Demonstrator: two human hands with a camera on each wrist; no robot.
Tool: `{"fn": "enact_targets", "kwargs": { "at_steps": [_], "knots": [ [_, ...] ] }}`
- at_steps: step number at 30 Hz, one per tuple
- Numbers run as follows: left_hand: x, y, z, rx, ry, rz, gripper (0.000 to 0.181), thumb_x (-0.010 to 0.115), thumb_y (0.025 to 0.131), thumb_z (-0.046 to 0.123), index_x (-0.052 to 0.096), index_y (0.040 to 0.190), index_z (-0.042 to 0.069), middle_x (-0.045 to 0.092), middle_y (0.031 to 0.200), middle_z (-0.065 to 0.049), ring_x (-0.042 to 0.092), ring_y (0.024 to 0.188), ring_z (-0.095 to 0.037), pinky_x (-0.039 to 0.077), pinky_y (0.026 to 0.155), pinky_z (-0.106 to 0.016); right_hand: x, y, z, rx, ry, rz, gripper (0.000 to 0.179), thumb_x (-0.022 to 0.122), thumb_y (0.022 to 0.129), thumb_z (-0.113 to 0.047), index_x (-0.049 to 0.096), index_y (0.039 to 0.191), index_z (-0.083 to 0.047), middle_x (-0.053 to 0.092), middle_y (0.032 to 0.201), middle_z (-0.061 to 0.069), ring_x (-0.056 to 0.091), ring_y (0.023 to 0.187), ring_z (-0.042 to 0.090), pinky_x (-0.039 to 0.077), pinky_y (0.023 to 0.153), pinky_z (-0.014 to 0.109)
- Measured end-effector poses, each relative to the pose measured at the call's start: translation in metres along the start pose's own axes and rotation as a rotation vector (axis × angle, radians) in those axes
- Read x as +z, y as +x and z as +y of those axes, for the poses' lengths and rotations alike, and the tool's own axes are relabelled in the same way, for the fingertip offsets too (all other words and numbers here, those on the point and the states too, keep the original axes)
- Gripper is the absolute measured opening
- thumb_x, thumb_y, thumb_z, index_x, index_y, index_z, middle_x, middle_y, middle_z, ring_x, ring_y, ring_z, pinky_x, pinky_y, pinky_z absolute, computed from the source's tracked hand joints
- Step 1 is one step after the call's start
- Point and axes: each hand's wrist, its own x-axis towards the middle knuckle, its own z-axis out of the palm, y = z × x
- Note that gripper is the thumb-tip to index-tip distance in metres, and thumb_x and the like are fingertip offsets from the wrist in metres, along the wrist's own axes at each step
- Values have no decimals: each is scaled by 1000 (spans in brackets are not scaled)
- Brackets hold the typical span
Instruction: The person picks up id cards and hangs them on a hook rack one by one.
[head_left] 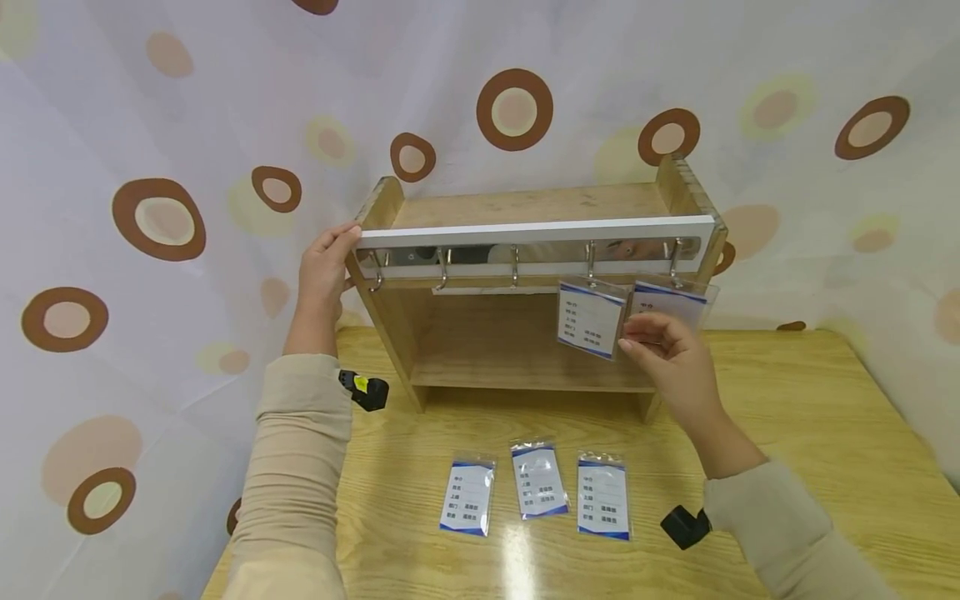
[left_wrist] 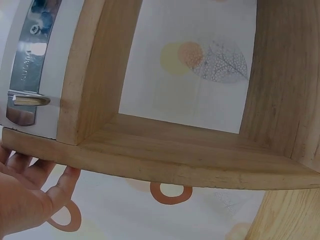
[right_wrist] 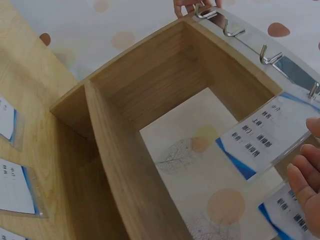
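In the head view my left hand (head_left: 324, 267) grips the upper left corner of a wooden shelf unit (head_left: 525, 342), fingers against its side panel. My right hand (head_left: 671, 354) is at the right end of the unit, thumb and fingers apart beside the edge of a clear-sleeved name badge (head_left: 590, 318). That badge hangs slightly tilted from the fourth hook (head_left: 591, 258) from the left. A second name badge (head_left: 670, 302) hangs from the rightmost hook (head_left: 677, 257), partly hidden behind the right fingers. In the right wrist view the right fingertips (right_wrist: 298, 182) are close to both badges.
Three name badges (head_left: 467, 497) (head_left: 538, 479) (head_left: 603, 497) lie in a row on the wooden table (head_left: 795, 400) before the unit. Several metal hooks line a white rail (head_left: 480, 229) along its top front. A patterned cloth (head_left: 225, 100) covers the wall behind.
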Motion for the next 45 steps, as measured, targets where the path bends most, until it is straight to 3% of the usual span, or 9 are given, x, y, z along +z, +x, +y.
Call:
{"fn": "enact_targets", "kwargs": {
  "at_steps": [6,16,23,32,39,45],
  "knots": [
    [0,2,-2,31,-23,-20,39,57,83,31,55,114,8,47,114,-5,41,103,-18,33,87,-45,-4,-14,12,53,3,-34,26,57,82,-3,49,104,10,54,96,4,51,86,7,42,73,13],
    [-4,3,-4,32,5,-24,41,58,82,34,55,115,10,47,116,-6,43,104,-19,32,88,-46,-9,-28,33,129,19,-83,27,58,82,-5,50,102,11,54,96,2,52,84,6,43,72,13],
    [-5,3,-5,35,1,-19,40,59,81,34,57,113,11,49,115,-5,45,101,-18,33,87,-45,-12,-39,53,229,-27,-129,34,58,83,-12,49,106,10,55,96,9,52,83,4,44,70,15],
    [-5,4,-5,38,1,-27,40,60,80,33,57,114,11,50,113,-6,47,99,-19,34,87,-46,-10,-52,78,282,-12,-162,37,61,80,-13,49,106,11,56,90,-7,53,82,5,44,71,17],
    [-6,4,-4,36,10,-39,41,59,81,34,56,115,11,49,115,-7,46,100,-20,34,87,-46,-6,-64,99,321,-13,-224,34,59,81,-10,50,108,9,53,99,22,53,82,8,45,70,19],
    [-6,3,-5,34,4,-42,41,59,81,34,56,115,11,49,114,-7,47,99,-19,34,87,-46,-4,-74,114,412,-76,-260,36,59,81,-9,49,111,9,50,103,24,51,85,12,45,71,21]
  ]
}}
